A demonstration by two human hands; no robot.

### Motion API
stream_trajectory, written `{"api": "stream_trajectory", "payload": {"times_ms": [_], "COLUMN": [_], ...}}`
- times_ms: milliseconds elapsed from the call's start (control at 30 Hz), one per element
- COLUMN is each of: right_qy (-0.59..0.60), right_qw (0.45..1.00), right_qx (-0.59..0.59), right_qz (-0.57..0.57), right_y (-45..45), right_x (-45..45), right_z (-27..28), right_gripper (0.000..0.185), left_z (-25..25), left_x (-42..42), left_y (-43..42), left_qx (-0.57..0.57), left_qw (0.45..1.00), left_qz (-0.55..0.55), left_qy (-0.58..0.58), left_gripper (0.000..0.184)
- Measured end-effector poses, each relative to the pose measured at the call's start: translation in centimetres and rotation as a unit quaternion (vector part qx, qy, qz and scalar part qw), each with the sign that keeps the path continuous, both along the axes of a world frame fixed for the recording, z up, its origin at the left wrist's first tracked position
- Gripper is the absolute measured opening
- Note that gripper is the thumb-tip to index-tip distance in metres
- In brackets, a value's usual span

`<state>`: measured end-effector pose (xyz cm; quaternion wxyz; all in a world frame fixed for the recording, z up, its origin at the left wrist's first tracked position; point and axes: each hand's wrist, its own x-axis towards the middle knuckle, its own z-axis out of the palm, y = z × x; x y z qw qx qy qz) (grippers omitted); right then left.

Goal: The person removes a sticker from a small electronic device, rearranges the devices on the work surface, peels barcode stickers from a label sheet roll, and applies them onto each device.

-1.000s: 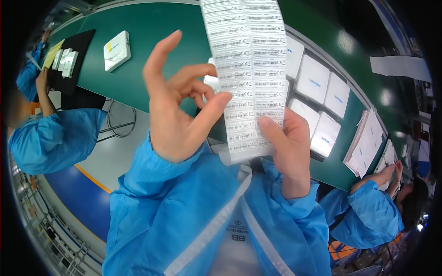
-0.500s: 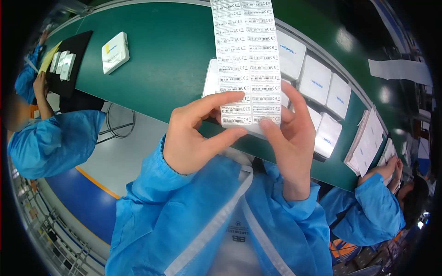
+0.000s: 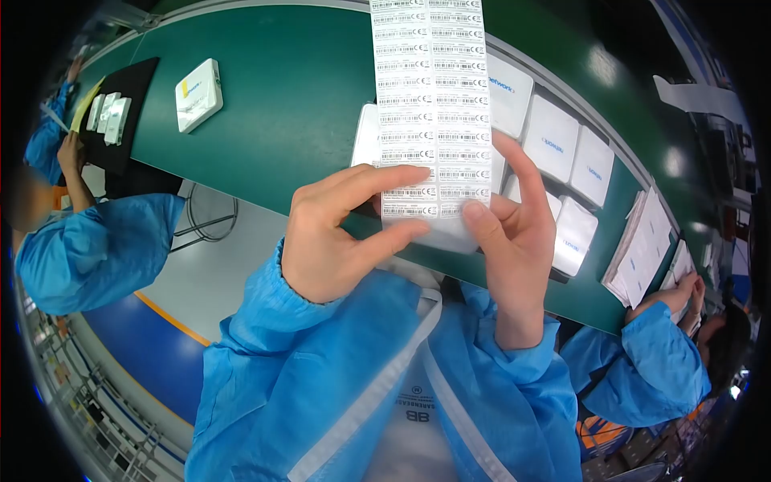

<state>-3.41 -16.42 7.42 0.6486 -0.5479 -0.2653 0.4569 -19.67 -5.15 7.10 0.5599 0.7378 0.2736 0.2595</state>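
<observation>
A long white sheet of barcode labels (image 3: 434, 104) in two columns hangs in front of me, its blank lower end curling back. My right hand (image 3: 518, 233) grips its lower right edge, thumb on the front and fingers behind. At the lower left corner is my left hand (image 3: 337, 229), its index fingertip on the label face and its thumb beside the bottom row. Behind the sheet, a white box (image 3: 365, 136) is partly hidden.
White boxes (image 3: 551, 138) marked "network" stand in rows on the green table (image 3: 281, 88). Another white box (image 3: 198, 95) lies further left. Paper stacks (image 3: 640, 249) are at right. One co-worker (image 3: 96, 245) is at left, another (image 3: 650, 361) at right.
My left hand has come down from beside the sheet to its lower left corner, its spread fingers drawing in. The sheet has lowered, then shifted slightly; its blank end now shows more than half a second ago.
</observation>
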Motion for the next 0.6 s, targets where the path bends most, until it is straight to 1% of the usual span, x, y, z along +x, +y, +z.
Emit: {"api": "stream_trajectory", "payload": {"times_ms": [133, 200, 233, 300, 333, 367, 400, 467, 500, 567, 600], "right_qy": [0.027, 0.041, 0.045, 0.05, -0.056, -0.162, -0.162, -0.342, -0.341, -0.292, -0.286], "right_qw": [1.0, 0.999, 0.999, 0.999, 0.998, 0.986, 0.986, 0.939, 0.939, 0.954, 0.955], "right_qx": [0.013, 0.017, 0.013, 0.009, -0.009, -0.028, -0.029, 0.047, 0.047, 0.055, 0.069], "right_qz": [0.008, 0.016, -0.001, -0.018, -0.018, -0.019, -0.019, 0.008, 0.008, 0.034, 0.029], "right_y": [-0.3, -0.3, -0.2, -0.3, -0.5, -0.6, -0.5, -0.1, -0.1, 0.0, 0.1], "right_x": [0.2, 0.2, 0.0, 0.1, 0.5, 0.8, 0.9, 1.2, 1.1, 0.5, 0.4], "right_z": [-0.6, -0.5, -0.3, -0.3, -0.5, -0.6, -0.4, 0.1, 0.1, 0.1, -0.3], "right_gripper": [0.064, 0.065, 0.062, 0.06, 0.054, 0.048, 0.048, 0.032, 0.032, 0.025, 0.022], "left_z": [0.2, 0.5, 0.4, 0.4, 0.6, 0.9, 1.0, 0.9, 0.9, 0.8, 0.8], "left_x": [-0.2, -0.2, -0.2, 0.0, 0.0, 0.0, 0.1, 0.2, 0.3, 0.6, 0.7], "left_y": [0.4, 0.7, 0.8, 0.9, 0.9, 1.0, 1.0, 1.1, 1.1, 0.9, 0.8], "left_qx": [-0.003, 0.038, 0.038, 0.07, 0.071, 0.081, 0.091, 0.094, 0.098, 0.109, 0.121], "left_qw": [0.999, 0.997, 0.997, 0.997, 0.997, 0.995, 0.993, 0.993, 0.993, 0.992, 0.992], "left_qz": [-0.005, -0.016, -0.014, -0.006, -0.006, 0.009, 0.025, 0.012, 0.001, 0.001, 0.002], "left_qy": [0.033, 0.058, 0.06, 0.036, 0.037, 0.055, 0.073, 0.069, 0.065, 0.057, 0.047], "left_gripper": [0.039, 0.033, 0.033, 0.023, 0.023, 0.02, 0.017, 0.015, 0.014, 0.015, 0.016]}}
